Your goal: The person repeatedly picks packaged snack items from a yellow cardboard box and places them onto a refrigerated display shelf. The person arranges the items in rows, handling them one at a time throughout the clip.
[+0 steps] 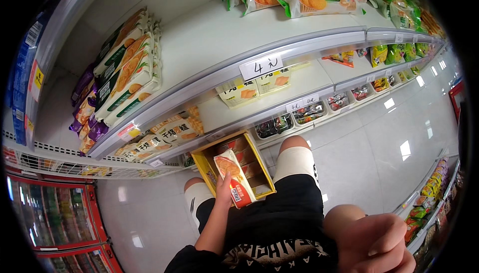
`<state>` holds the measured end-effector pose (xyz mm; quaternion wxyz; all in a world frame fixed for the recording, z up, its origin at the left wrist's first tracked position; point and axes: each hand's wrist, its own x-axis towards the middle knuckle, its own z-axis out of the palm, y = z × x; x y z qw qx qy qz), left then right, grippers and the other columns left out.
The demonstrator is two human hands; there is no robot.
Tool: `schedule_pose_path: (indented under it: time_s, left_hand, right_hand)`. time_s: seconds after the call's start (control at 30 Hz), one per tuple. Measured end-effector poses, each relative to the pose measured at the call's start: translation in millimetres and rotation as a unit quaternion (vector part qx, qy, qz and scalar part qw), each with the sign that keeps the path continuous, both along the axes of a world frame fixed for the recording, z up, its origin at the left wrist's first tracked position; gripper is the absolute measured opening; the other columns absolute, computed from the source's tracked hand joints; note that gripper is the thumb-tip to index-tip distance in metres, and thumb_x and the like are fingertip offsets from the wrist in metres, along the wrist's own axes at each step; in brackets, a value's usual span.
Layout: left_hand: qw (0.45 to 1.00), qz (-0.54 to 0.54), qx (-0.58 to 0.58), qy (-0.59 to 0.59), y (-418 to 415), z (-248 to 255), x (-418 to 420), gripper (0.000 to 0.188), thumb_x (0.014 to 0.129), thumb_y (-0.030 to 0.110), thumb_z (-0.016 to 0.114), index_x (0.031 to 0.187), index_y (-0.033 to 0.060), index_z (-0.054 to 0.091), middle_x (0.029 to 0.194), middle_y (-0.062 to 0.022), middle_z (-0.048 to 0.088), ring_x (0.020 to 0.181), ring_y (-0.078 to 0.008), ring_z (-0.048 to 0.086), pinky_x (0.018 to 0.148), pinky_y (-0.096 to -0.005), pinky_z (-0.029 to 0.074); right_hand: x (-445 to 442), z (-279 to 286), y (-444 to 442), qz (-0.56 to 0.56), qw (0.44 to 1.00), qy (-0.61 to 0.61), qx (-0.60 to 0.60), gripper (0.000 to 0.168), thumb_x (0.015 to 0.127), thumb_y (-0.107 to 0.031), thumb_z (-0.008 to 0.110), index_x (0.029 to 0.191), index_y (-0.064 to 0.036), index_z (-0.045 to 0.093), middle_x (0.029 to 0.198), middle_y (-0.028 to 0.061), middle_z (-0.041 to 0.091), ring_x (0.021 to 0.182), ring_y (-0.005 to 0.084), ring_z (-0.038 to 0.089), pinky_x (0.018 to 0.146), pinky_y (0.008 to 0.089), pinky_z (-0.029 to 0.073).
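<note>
My left hand [224,193] grips a white and red packet of biscuits [234,177], its upper end over an open yellow cardboard box [268,177]. The box stands between my knees against the shelf front. Inside it lie more red packets [251,170], partly hidden by the held one. Raised close to the camera at the lower right, my right hand [378,241] has its fingers curled in, with nothing visible in them.
Ahead is a white shelf [198,30] with stacked green and white biscuit packets [129,74] and more biscuit packets [318,3]. Dry-cake bags [168,134] fill part of the lower shelf [209,114]. Sweet-filled bins [308,112] line the bottom. Red-framed coolers [93,213] stand left.
</note>
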<state>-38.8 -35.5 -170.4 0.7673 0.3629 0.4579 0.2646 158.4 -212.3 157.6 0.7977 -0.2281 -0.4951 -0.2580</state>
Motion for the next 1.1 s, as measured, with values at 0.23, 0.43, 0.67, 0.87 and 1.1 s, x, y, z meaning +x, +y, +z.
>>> schedule_pose_path:
  time_s: [0.23,0.43,0.67,0.87,1.1]
  left_hand:
    - [1.0,0.008,-0.004,0.002,-1,1,-2,0.038,0.105,0.026,0.052,0.134,0.0028,0.047,0.117,-0.0091,0.063,0.099,-0.0174,0.066,0.085,-0.0325,0.055]
    - [1.0,0.005,0.009,0.004,0,-4,-4,0.041,0.105,0.027,0.053,0.137,0.0023,0.046,0.12,-0.0093,0.062,0.103,-0.0181,0.065,0.088,-0.033,0.055]
    - [1.0,0.003,-0.003,-0.005,-1,-1,-2,0.039,0.106,0.026,0.05,0.137,0.0029,0.047,0.119,-0.0097,0.063,0.102,-0.0186,0.066,0.086,-0.0332,0.056]
    - [1.0,-0.018,0.008,-0.009,2,-6,-5,0.039,0.106,0.027,0.049,0.138,0.0041,0.044,0.12,-0.0119,0.064,0.101,-0.0219,0.068,0.086,-0.037,0.058]
    - [1.0,-0.01,0.004,-0.002,-1,6,1,0.037,0.107,0.026,0.049,0.135,0.0022,0.047,0.117,-0.0096,0.064,0.099,-0.0181,0.067,0.084,-0.0331,0.057]
  right_hand:
    - [2,-2,5,0.063,0.997,-0.014,0.042,0.02,0.094,-0.014,0.055,0.102,-0.025,0.071,0.088,-0.0093,0.054,0.06,0.0065,0.046,0.071,0.0295,0.033]
    - [9,14,-1,0.091,0.996,0.0,0.015,0.014,0.092,-0.015,0.058,0.093,-0.023,0.069,0.087,-0.0104,0.053,0.06,0.0061,0.045,0.07,0.029,0.032]
    - [16,17,-6,0.056,0.998,-0.031,-0.021,0.013,0.094,-0.014,0.057,0.092,-0.023,0.066,0.089,-0.0117,0.055,0.063,0.0051,0.049,0.071,0.0277,0.033]
    - [18,8,-17,-0.025,0.999,-0.036,-0.019,0.012,0.09,-0.01,0.06,0.085,-0.02,0.06,0.084,-0.0114,0.056,0.063,0.0036,0.052,0.07,0.0235,0.037]
    - [20,11,-17,-0.035,0.996,-0.059,-0.057,0.009,0.097,-0.017,0.057,0.094,-0.023,0.062,0.091,-0.0138,0.057,0.064,0.0016,0.05,0.071,0.0237,0.035]
